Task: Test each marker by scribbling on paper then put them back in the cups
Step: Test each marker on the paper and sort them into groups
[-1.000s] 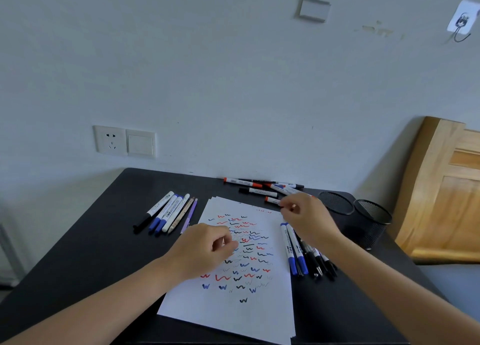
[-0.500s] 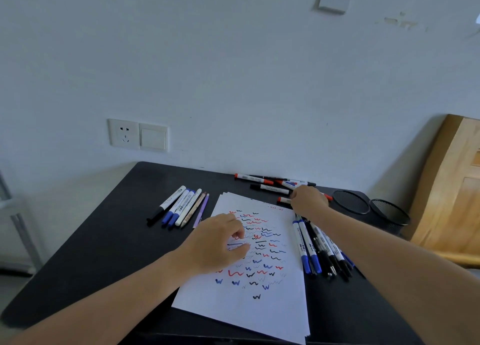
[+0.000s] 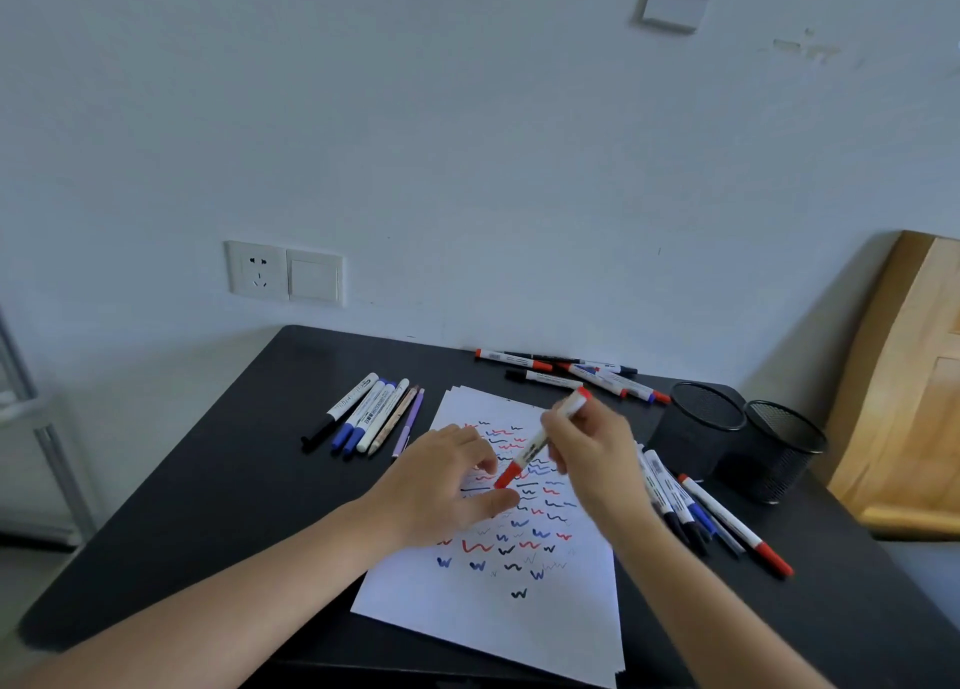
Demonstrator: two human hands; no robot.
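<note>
What the right hand [image 3: 589, 452] gripped: red marker [image 3: 543, 439], cap [image 3: 508, 475] end leftward.
Left hand [image 3: 441, 491]: bracketed that cap, likely for uncapping; pinch unclear.

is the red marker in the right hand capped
Capped: a long red cap covers the lower end of the red marker.

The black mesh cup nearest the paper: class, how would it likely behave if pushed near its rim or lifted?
The mesh cup is open wire and looks empty, so it is probably light. Pushed near the rim, it might slide or tip on the black table. The second cup close beside it would likely brace that side.
</note>
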